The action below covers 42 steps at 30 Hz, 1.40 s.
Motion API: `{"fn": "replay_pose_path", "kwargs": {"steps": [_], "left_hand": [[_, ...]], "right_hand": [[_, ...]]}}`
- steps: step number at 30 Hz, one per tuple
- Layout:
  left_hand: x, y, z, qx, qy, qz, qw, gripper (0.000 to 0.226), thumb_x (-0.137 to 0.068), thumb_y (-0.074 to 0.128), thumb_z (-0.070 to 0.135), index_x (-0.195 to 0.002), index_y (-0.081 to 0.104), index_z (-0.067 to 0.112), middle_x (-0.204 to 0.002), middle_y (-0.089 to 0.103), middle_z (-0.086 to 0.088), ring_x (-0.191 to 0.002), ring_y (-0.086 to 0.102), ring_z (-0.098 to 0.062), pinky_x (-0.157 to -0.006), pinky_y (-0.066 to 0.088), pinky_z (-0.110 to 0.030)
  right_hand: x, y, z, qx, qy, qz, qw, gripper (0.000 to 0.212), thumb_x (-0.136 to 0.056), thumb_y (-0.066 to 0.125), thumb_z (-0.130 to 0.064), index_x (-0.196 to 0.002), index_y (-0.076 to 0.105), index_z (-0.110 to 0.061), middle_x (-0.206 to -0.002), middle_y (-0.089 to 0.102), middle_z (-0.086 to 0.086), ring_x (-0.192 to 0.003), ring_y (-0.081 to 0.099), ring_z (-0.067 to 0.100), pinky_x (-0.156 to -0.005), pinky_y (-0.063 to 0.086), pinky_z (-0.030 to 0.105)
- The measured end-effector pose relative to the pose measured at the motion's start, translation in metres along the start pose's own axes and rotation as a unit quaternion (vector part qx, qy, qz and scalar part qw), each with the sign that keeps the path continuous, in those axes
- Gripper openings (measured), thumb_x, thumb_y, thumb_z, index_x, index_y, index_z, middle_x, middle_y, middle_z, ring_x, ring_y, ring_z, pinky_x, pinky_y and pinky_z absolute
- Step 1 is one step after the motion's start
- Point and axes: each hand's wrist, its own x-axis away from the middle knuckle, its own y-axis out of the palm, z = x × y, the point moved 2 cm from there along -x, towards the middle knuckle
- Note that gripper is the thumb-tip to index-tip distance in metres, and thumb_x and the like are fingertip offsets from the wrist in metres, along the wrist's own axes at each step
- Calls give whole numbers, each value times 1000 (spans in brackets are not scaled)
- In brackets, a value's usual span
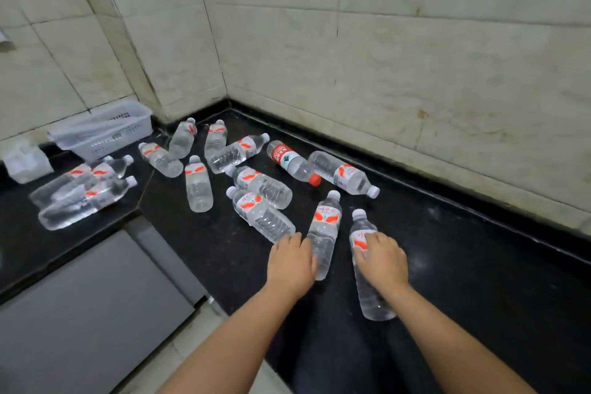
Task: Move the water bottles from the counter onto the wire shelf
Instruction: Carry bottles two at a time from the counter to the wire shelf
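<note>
Both hands come down on lying water bottles, ready to lift: right hand grasping the nearest bottle; left hand curling around its neighbour. Others litter the black table.

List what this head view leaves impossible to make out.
- Wire shelf: not in the head view at all.
- Left hand on a bottle: its fingertips are hidden behind the hand's back, so its grip cannot be told.
- Label print on the red-capped bottle: too small to read.
- White basket: contents blurred and veiled by plastic.
- Right hand hides the middle of its bottle.
</note>
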Motion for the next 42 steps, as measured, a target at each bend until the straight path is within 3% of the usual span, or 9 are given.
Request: {"fn": "replay_pose_path", "kwargs": {"steps": [6, 12, 16, 21, 29, 35, 38, 42], "left_hand": [[-105, 9, 2, 32, 48, -35, 998, 37, -99, 35, 31, -127, 44, 9, -129, 49, -10, -120, 44, -27, -98, 39, -38], [-180, 32, 3, 102, 105, -111, 983, 58, -92, 48, 43, -138, 34, 9, -136, 43, -11, -124, 42, -28, -98, 41, -39], [-202, 30, -11, 180, 104, -194, 959, 60, -86, 57, 36, -135, 36, 7, -132, 45, -15, -121, 46, -32, -97, 43, -37], [-220, 22, -40, 222, 76, -245, 941, 49, -84, 58, 31, -122, 43, 5, -122, 56, -12, -112, 56, -29, -87, 47, -32], [-237, 27, -24, 179, 28, -230, 956, 60, -87, 54, 47, -129, 36, 8, -131, 53, -13, -122, 48, -31, -94, 44, -40], [-235, 18, -23, 195, 37, -226, 954, 49, -89, 55, 37, -126, 38, 9, -124, 57, -13, -117, 51, -32, -89, 46, -38], [-218, -4, -9, 213, 94, -210, 950, 48, -84, 60, 32, -121, 39, 8, -115, 62, -13, -108, 57, -32, -83, 48, -37], [-174, -45, 28, 149, 245, -186, 940, 30, -83, 59, 26, -105, 48, 8, -112, 63, -13, -104, 58, -31, -84, 47, -35]], "right_hand": [[-61, 12, -6, 1, 78, -36, 996, 39, -91, 44, -35, -125, 50, -16, -130, 53, 4, -122, 46, 23, -101, 35, 37], [-102, 29, -12, -20, 229, -108, 967, 38, -85, 52, -44, -110, 58, -16, -120, 62, 6, -114, 54, 26, -96, 37, 37], [-124, 26, -15, -34, 307, -138, 941, 42, -77, 62, -46, -105, 58, -15, -118, 63, 8, -114, 55, 28, -94, 42, 35], [-141, 24, -23, 29, 287, -172, 942, 46, -76, 64, -43, -109, 56, -11, -120, 60, 9, -114, 54, 27, -90, 45, 36], [-148, 16, -31, 61, 297, -176, 937, 33, -80, 62, -28, -104, 59, -7, -117, 61, 11, -108, 57, 27, -83, 50, 33], [-129, -29, -35, 39, 276, -151, 948, 28, -79, 62, -25, -100, 61, -7, -100, 63, 9, -91, 61, 25, -65, 41, 28], [-102, -67, -30, 40, 261, -123, 957, 31, -78, 63, -25, -102, 63, -6, -104, 66, 11, -94, 62, 27, -65, 41, 27], [-46, -115, -19, 45, 253, -97, 962, 29, -74, 67, -22, -97, 65, -4, -101, 68, 14, -88, 62, 27, -62, 39, 26]]}}
